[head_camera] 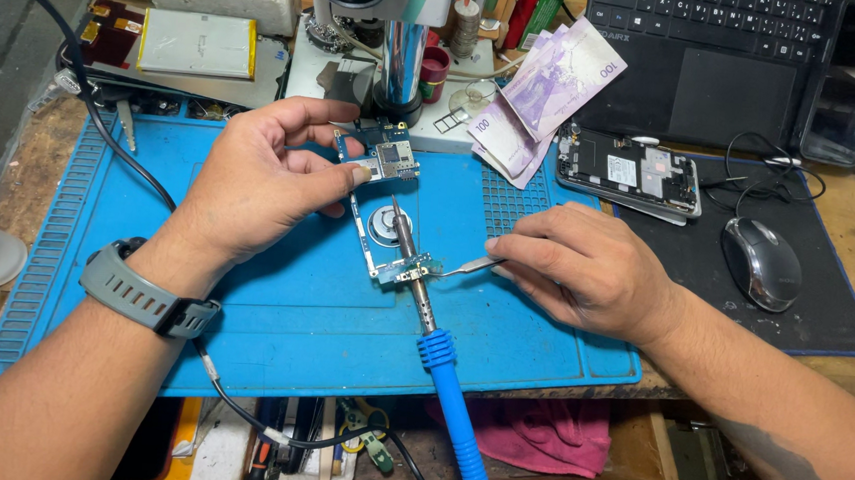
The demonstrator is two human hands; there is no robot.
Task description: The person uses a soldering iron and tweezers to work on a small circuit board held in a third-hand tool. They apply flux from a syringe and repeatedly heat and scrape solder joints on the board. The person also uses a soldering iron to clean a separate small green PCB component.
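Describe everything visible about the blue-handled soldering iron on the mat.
The blue-handled soldering iron lies unheld on the blue silicone work mat, ribbed plastic grip toward the person and overhanging the mat's near edge. Its metal shaft runs up across the narrow end of the small phone circuit board, tip near a round metal disc. A black cord leaves the handle's end. Neither hand touches it.

Bright, even light falls from above onto the blue work mat (272,309), colours clean and saturated. Soft, short shadows sit under both hands. Glare glints off the chrome microscope post (403,63) and the mouse (762,261) near the desk's right edge. Focus is sharp mid-frame; the desk's left edge falls dim, and the forearms at the bottom corners look stretched
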